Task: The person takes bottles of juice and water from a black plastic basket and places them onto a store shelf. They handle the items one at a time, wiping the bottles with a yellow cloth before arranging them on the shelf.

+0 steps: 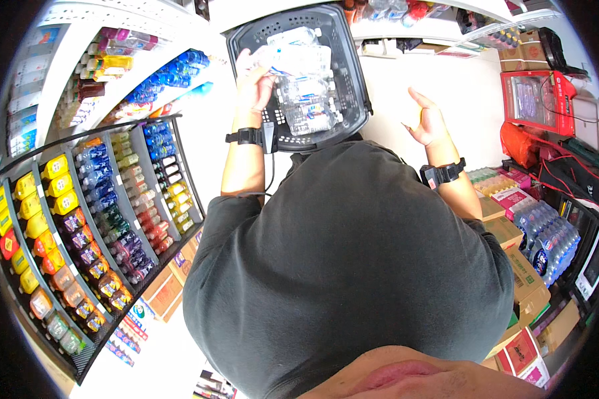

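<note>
A dark grey plastic shopping basket (350, 95) stands before me, and several clear plastic bottles (309, 117) lie on their sides in it. At the basket's left side, my left hand (255, 82) has its fingers around the end of a clear bottle (304, 59). That bottle lies across the top of the others, and glare blurs its outline. To the right of the basket, my right hand (427, 119) is held out over the pale floor with thumb and fingers apart. It holds nothing. Each wrist bears a black strap with a small device.
A tiered drink rack (105, 199) with bottles in rows stands at left, below white shelves (125, 65) of more drinks. Shrink-wrapped bottle packs (546, 239) and cardboard boxes (524, 279) are stacked at right. Farther back there is a red box (564, 102). Another stocked shelf (394, 30) lies beyond the basket.
</note>
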Action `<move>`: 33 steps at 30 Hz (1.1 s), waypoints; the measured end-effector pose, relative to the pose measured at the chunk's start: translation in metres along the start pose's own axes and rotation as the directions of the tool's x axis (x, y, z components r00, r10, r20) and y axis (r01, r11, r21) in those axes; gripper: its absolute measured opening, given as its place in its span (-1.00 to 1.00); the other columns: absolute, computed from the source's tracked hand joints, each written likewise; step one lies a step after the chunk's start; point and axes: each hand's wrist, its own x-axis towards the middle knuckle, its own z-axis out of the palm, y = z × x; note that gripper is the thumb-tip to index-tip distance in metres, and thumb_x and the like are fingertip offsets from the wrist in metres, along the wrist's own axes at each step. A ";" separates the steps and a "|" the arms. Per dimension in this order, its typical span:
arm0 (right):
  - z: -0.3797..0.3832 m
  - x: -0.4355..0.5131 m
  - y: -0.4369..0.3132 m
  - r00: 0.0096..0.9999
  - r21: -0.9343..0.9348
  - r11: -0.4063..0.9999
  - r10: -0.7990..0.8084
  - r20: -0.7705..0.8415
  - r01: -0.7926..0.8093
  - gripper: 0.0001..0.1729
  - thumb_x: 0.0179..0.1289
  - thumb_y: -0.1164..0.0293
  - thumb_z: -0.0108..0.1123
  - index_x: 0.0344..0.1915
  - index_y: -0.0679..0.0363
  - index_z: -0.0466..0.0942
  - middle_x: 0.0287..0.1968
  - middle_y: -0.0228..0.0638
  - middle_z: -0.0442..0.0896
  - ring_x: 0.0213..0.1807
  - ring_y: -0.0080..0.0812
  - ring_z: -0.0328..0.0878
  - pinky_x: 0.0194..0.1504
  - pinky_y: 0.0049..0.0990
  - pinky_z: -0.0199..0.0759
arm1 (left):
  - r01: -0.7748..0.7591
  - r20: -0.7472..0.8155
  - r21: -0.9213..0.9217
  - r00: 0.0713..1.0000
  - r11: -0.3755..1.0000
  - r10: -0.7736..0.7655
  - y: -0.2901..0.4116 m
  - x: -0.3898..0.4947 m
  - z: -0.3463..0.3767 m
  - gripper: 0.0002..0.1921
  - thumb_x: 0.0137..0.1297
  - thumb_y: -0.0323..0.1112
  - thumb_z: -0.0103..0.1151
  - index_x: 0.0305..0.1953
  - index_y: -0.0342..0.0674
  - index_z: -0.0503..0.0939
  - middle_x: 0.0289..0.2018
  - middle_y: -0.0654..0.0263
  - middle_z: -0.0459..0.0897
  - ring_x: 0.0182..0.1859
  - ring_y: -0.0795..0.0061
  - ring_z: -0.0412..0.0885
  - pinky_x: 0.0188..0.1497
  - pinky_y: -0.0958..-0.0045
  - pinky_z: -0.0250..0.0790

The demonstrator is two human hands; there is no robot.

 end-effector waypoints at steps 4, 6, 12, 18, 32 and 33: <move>0.018 0.005 -0.003 0.989 -0.079 0.995 -0.047 0.141 0.058 -0.55 0.54 0.28 0.09 0.23 0.38 0.48 0.15 -0.11 0.67 0.15 -0.19 0.67 0.24 -0.24 0.54 | -0.002 0.225 -0.268 0.972 0.963 0.064 0.041 0.016 0.064 -0.35 0.16 -0.50 0.25 0.32 -0.22 0.34 0.11 0.06 0.60 0.23 0.07 0.55 0.34 0.00 0.39; 0.035 0.009 -0.002 0.979 -0.133 0.986 -0.072 0.192 0.099 -0.52 0.55 0.29 0.07 0.28 0.40 0.45 0.21 -0.08 0.64 0.20 -0.18 0.64 0.29 -0.23 0.50 | 0.049 0.306 -0.306 0.951 0.951 0.050 0.042 0.030 0.091 -0.55 0.24 -0.23 0.20 0.11 -0.33 0.53 0.01 0.07 0.67 0.11 0.11 0.64 0.22 0.09 0.50; 0.113 0.023 -0.019 0.880 -0.315 0.828 -0.388 0.275 0.464 -0.53 0.56 0.29 0.06 0.25 0.44 0.48 0.20 -0.13 0.65 0.17 -0.27 0.65 0.22 -0.32 0.53 | 0.207 0.217 -0.248 0.964 0.946 -0.154 -0.004 0.037 0.137 -0.35 0.51 0.27 -0.14 0.02 -0.32 0.56 -0.22 0.09 0.69 -0.19 0.18 0.70 -0.10 0.18 0.62; 0.188 0.032 -0.036 0.600 -0.622 0.001 -0.267 0.754 0.783 -0.52 0.54 0.26 0.04 0.34 0.21 0.47 0.36 -0.12 0.52 0.44 -0.19 0.38 0.47 -0.25 0.16 | 0.054 0.203 0.082 0.977 0.995 -0.070 -0.017 0.003 0.188 -0.43 0.56 0.22 -0.13 0.08 -0.22 0.56 -0.10 0.18 0.71 -0.08 0.33 0.73 0.01 0.25 0.62; 0.141 0.007 -0.017 0.583 -0.276 0.584 -0.438 0.684 0.763 -0.53 0.60 0.28 0.00 0.35 0.29 0.38 0.28 -0.20 0.55 0.31 -0.28 0.48 0.32 -0.29 0.38 | -0.301 0.037 -0.115 0.951 0.947 0.307 0.042 -0.009 0.240 -0.61 0.64 0.00 -0.16 0.07 -0.23 0.47 -0.14 0.18 0.68 -0.11 0.27 0.71 -0.01 0.20 0.62; 0.145 0.013 -0.011 0.655 -0.220 0.684 -0.479 0.585 0.696 -0.49 0.62 0.23 -0.03 0.40 0.27 0.32 0.31 -0.18 0.52 0.34 -0.24 0.47 0.33 -0.26 0.38 | -0.366 0.067 -0.096 0.926 0.926 0.372 0.039 -0.017 0.246 -0.64 0.64 -0.05 -0.12 0.12 -0.23 0.43 -0.11 0.19 0.66 -0.10 0.27 0.71 0.00 0.20 0.61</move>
